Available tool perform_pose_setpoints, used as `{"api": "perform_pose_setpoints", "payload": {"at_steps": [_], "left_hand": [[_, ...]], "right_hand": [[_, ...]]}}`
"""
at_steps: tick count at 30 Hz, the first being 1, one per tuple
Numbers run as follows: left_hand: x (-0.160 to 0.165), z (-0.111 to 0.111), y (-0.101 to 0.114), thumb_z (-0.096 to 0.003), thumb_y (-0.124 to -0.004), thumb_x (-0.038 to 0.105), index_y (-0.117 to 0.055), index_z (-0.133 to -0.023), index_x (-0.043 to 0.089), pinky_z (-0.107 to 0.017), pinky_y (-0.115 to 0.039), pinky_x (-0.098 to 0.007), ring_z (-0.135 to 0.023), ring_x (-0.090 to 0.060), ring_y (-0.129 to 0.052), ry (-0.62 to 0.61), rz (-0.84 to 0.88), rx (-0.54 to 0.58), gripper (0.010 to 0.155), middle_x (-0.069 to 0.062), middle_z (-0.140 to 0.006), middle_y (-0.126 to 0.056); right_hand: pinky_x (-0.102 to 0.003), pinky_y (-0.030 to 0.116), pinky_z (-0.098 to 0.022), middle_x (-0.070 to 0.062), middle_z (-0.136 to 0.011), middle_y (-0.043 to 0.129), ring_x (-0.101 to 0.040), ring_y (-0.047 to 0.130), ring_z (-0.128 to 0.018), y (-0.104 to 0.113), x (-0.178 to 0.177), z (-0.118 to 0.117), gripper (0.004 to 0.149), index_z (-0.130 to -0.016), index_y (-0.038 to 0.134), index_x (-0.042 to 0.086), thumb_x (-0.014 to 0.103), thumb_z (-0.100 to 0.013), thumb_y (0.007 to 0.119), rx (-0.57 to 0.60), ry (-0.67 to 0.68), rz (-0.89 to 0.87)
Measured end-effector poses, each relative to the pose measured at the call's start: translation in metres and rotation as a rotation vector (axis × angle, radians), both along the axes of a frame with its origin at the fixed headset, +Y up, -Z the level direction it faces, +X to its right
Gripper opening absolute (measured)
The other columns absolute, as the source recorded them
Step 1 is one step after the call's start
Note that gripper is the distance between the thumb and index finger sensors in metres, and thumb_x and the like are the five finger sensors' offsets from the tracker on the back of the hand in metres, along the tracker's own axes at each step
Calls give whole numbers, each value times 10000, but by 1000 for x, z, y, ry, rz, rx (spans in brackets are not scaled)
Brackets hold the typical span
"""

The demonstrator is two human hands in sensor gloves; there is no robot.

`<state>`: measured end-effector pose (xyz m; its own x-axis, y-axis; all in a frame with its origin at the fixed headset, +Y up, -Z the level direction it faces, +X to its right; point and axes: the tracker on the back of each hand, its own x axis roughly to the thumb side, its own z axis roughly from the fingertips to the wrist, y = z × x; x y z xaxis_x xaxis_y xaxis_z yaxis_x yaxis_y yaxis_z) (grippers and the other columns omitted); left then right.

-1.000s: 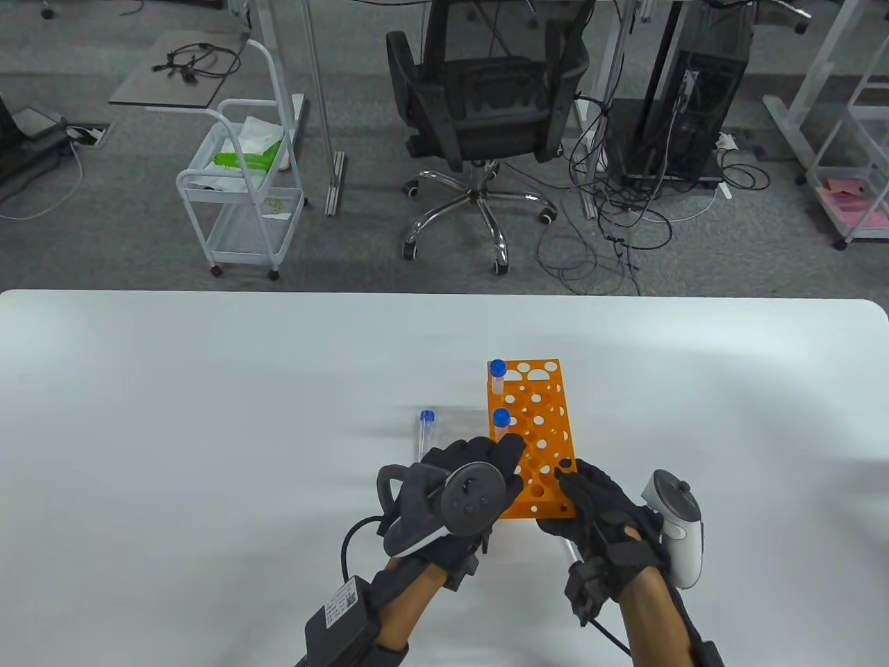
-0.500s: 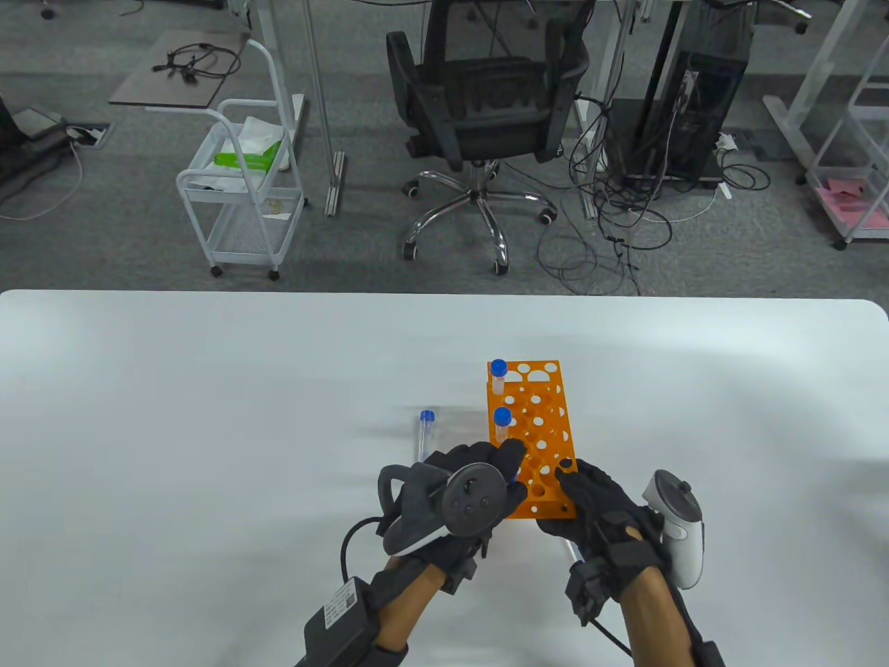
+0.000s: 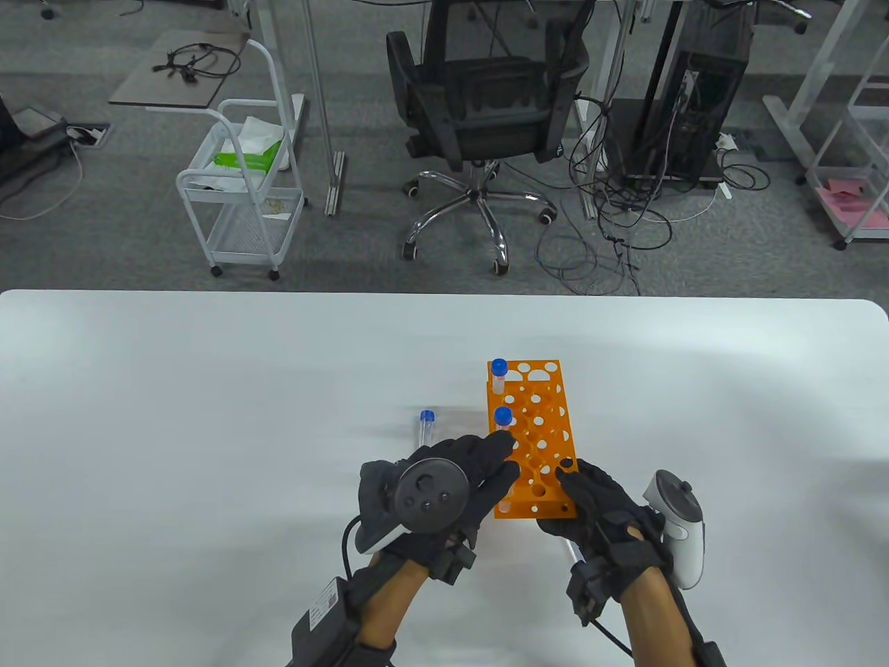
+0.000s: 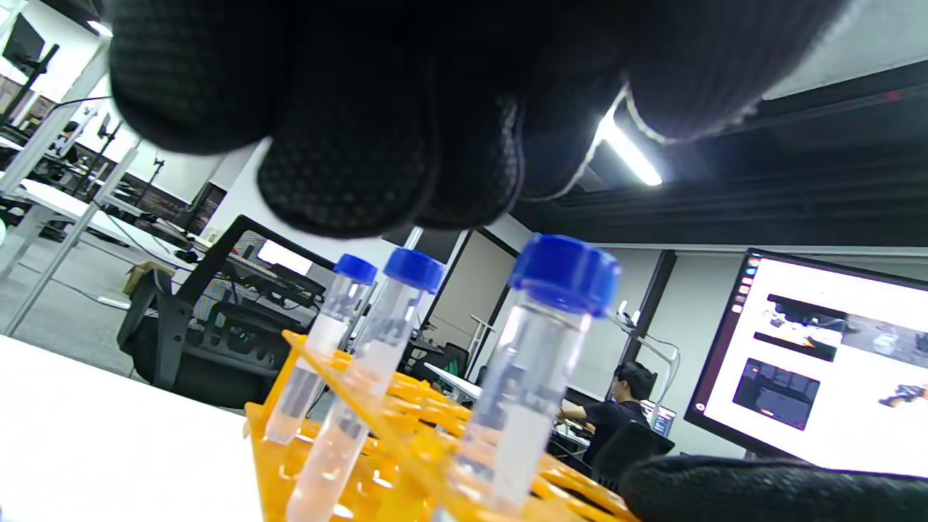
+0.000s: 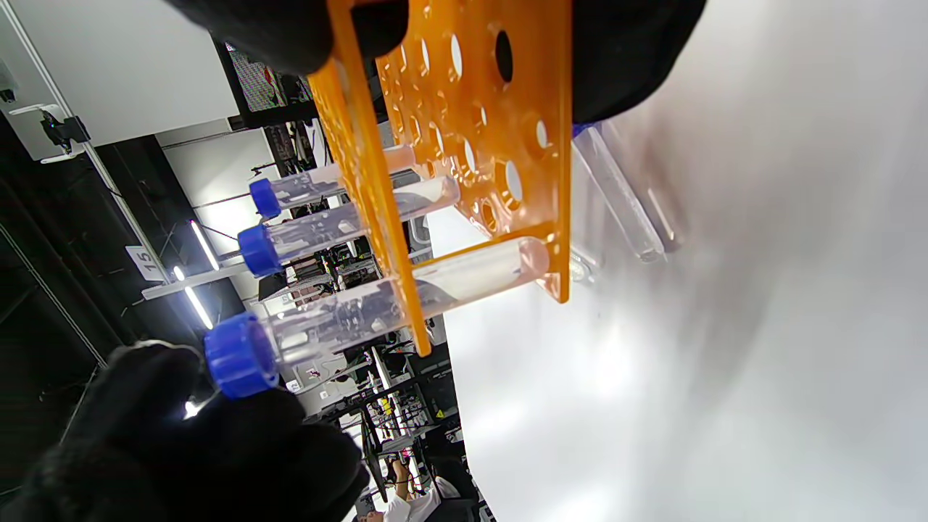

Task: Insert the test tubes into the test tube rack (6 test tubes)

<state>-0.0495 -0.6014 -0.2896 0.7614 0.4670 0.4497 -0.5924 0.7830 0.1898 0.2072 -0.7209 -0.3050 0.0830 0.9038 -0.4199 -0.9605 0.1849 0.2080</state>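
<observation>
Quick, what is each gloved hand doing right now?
Left hand: open, fingers just above the nearest blue-capped clear test tube, holding nothing.
Right hand: holds the near end of the orange plastic tube rack.

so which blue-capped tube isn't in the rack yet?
The test tube lying on the table, left of the orange rack. It lies flat on its side; the other three stand upright in the rack's left column.

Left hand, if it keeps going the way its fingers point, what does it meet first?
Probably the middle blue-capped tube standing in the orange rack; the left hand has fingertips just short of it, though depth is unclear.
</observation>
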Motion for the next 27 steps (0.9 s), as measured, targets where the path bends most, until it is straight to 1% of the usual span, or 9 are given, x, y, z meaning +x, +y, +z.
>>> {"api": "perform_pose_setpoints", "payload": {"at_steps": [7,11,13,15,16,18,21,22,27], "left_hand": [[-15,-8,-11,-425,-757,526,-905,-817,241,-364,-873,-434,-443,-202,-1049,39,84,-62,507,-63,-663,-1040],[-29,-13,-18,-426,-755,528,-908,-814,239,-358,-875,-431,-436,-201,-1051,111,145,-95,507,-63,-657,-1043],[-38,-18,-26,-430,-750,530,-898,-824,239,-362,-873,-430,-447,-200,-1048,152,195,-145,512,-63,-672,-1035],[-45,-26,-41,-434,-747,531,-878,-848,232,-378,-862,-443,-482,-217,-1035,181,284,-272,527,-79,-710,-1014],[-48,-29,-48,-435,-743,533,-866,-859,235,-385,-857,-446,-499,-225,-1028,173,316,-321,532,-85,-735,-998],[-54,-33,-60,-433,-744,531,-874,-854,230,-372,-860,-450,-500,-240,-1032,176,374,-340,533,-98,-743,-997],[-64,-32,-73,-433,-740,537,-866,-862,245,-363,-865,-433,-535,-246,-1027,239,411,-386,534,-101,-793,-972],[-67,-32,-78,-435,-738,541,-858,-871,249,-365,-864,-429,-557,-251,-1020,251,429,-430,538,-105,-820,-954],[-72,-31,-101,-439,-730,549,-840,-891,267,-420,-846,-448,-678,-283,-970,263,565,-552,543,-131,-938,-852]], "right_hand": [[-539,703,-662,-189,-1101,193,-439,619,-945,0,0,0,543,-969,443,217,432,-514,649,3,6,2],[-539,701,-662,-190,-1101,193,-440,616,-946,-1,-1,0,543,-969,441,218,431,-515,648,1,9,-1],[-538,699,-666,-186,-1102,190,-436,613,-949,0,-1,0,543,-970,437,220,432,-516,647,-1,15,-3],[-536,698,-669,-185,-1103,189,-434,612,-952,0,-3,0,543,-971,437,221,434,-516,645,1,28,-3],[-537,697,-669,-186,-1103,188,-435,611,-952,-1,-3,0,546,-972,433,221,433,-516,645,-1,29,-4],[-538,697,-668,-186,-1103,188,-435,610,-952,-1,-5,1,544,-971,436,220,432,-516,646,0,34,-2],[-537,692,-672,-181,-1105,186,-432,605,-956,-1,-6,1,544,-971,436,223,433,-516,646,7,44,-6],[-534,691,-676,-179,-1106,183,-427,602,-960,0,-7,1,545,-973,431,227,435,-516,644,11,52,-5],[-532,687,-681,-171,-1111,184,-421,600,-967,-1,-11,1,545,-975,431,232,439,-517,644,16,81,-1]]}}
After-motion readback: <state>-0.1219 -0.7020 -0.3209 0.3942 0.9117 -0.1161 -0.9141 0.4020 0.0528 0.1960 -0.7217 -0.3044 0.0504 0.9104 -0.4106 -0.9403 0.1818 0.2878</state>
